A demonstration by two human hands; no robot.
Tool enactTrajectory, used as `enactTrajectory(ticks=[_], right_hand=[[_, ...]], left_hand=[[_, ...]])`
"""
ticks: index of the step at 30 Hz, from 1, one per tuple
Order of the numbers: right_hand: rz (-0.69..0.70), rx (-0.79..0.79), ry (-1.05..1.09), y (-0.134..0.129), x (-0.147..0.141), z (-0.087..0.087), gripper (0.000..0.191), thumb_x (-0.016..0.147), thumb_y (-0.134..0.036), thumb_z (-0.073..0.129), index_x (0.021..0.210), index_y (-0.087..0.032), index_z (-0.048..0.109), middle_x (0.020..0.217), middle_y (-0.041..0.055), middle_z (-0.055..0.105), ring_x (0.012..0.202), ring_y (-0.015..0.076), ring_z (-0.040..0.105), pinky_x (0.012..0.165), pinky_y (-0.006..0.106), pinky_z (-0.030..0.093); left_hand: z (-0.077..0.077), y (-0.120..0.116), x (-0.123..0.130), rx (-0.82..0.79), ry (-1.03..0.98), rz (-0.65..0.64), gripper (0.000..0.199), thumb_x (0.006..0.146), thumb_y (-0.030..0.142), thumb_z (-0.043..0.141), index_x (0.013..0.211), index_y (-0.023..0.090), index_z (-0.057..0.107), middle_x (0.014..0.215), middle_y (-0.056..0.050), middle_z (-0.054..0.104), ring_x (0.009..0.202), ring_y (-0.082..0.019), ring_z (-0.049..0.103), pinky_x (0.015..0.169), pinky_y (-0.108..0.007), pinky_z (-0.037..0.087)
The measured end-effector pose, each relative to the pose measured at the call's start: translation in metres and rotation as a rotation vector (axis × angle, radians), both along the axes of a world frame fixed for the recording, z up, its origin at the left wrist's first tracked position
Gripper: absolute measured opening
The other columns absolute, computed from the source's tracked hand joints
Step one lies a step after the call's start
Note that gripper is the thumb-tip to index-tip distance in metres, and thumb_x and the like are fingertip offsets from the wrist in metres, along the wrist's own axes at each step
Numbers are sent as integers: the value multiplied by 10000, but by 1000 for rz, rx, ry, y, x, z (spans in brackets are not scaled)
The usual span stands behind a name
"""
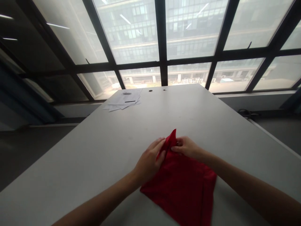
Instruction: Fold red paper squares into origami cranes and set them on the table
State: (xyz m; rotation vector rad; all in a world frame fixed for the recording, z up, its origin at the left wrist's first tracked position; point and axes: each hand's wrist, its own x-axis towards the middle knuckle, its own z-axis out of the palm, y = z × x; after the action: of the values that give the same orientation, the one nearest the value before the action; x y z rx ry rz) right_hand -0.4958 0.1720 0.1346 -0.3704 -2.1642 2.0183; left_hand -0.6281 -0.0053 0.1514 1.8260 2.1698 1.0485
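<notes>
A red cloth [181,185] lies on the white table in front of me, with straight edges and a fold line along its right side. Its far corner stands up in a point between my hands. My left hand [150,158] rests along the left side of that raised corner, thumb and fingers on either side of the fabric. On the other side, my right hand [185,147] pinches the cloth between thumb and curled fingers. The cloth's near end runs out of the bottom of the view.
The white table [113,141] stretches away toward tall dark-framed windows [162,40]. Loose paper sheets [123,99] lie at its far left, with a dark thin item on them. Two small dark round spots sit near the far edge. A dark cable [246,113] lies beyond the right side.
</notes>
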Motion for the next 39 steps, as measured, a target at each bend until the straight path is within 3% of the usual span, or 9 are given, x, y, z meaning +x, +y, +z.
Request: enactTrajectory(ticks=[5, 8, 12, 17, 25, 27, 31, 35, 39], right_hand=[[-78, 450, -4, -23, -8, -12, 126, 795, -214, 653, 895, -162, 708, 831, 54, 736, 733, 199, 649, 695, 305, 488], [-250, 738, -94, -32, -6, -19, 345, 807, -269, 692, 1131, -157, 652, 911, 96, 730, 795, 235, 662, 739, 337, 500], [-324, 977, -59, -43, 11, -24, 623, 909, -281, 581, 1476, -129, 374, 1360, 195, 563, 1227, 305, 533, 1009, 440, 444], [-221, 1224, -128, -34, 49, -28, 477, 932, -283, 548, 1398, -194, 502, 1356, 142, 561, 1220, 314, 498, 1024, 497, 433], [-318, 1341, -161, 41, 83, -17, 349, 941, -275, 530, 1259, -163, 624, 1286, 161, 589, 1170, 327, 530, 1004, 515, 453], [-360, 1294, -51, 34, 72, -6, 324, 942, -236, 519, 1236, -171, 640, 1264, 154, 602, 1158, 308, 541, 1001, 497, 465], [-147, 1140, 163, -5, 31, 6, 349, 941, -159, 521, 1264, -235, 627, 1272, 97, 627, 1177, 246, 550, 1007, 433, 474], [86, 1128, 109, -25, 8, 3, 238, 939, -146, 546, 1094, -234, 704, 1073, 67, 684, 1007, 214, 602, 935, 389, 493], [48, 1163, 58, -21, 15, -7, 207, 960, -200, 539, 1049, -243, 722, 1043, 83, 664, 992, 235, 585, 914, 411, 490]], left_hand=[[-36, -25, 16, -246, 249, 31, 586, 1031, 356, 329, 1548, 97, 234, 1618, -159, 202, 1503, -252, 184, 1217, -461, 251], [-52, -24, 14, -282, 338, 31, 615, 1036, 396, 311, 1559, 96, 190, 1619, -170, 180, 1507, -262, 156, 1213, -473, 243], [-57, -23, 9, -279, 422, -14, 549, 1044, 318, 256, 1563, 145, 204, 1622, -123, 204, 1510, -252, 141, 1219, -486, 197], [-53, -30, -9, -362, 418, -32, 574, 1009, 221, 273, 1568, 132, 179, 1635, -108, 144, 1516, -242, 114, 1219, -477, 175], [-52, -36, 1, -332, 335, -75, 904, 728, -35, 358, 1580, 156, 123, 1642, -59, 144, 1514, -170, 123, 1233, -377, 158], [-52, -34, 6, -334, 339, -90, 913, 721, -41, 363, 1579, 175, 139, 1641, -54, 147, 1514, -183, 125, 1231, -393, 168], [-51, -34, 3, -337, 366, -154, 870, 759, -25, 365, 1574, 209, 172, 1632, -39, 175, 1513, -194, 139, 1227, -424, 169], [-48, -39, -2, -316, 340, -183, 826, 796, -1, 363, 1570, 233, 193, 1620, -23, 224, 1505, -178, 177, 1224, -406, 197], [-48, -41, -1, -304, 320, -130, 813, 784, -4, 366, 1559, 209, 243, 1605, -37, 280, 1496, -184, 221, 1222, -415, 217]])
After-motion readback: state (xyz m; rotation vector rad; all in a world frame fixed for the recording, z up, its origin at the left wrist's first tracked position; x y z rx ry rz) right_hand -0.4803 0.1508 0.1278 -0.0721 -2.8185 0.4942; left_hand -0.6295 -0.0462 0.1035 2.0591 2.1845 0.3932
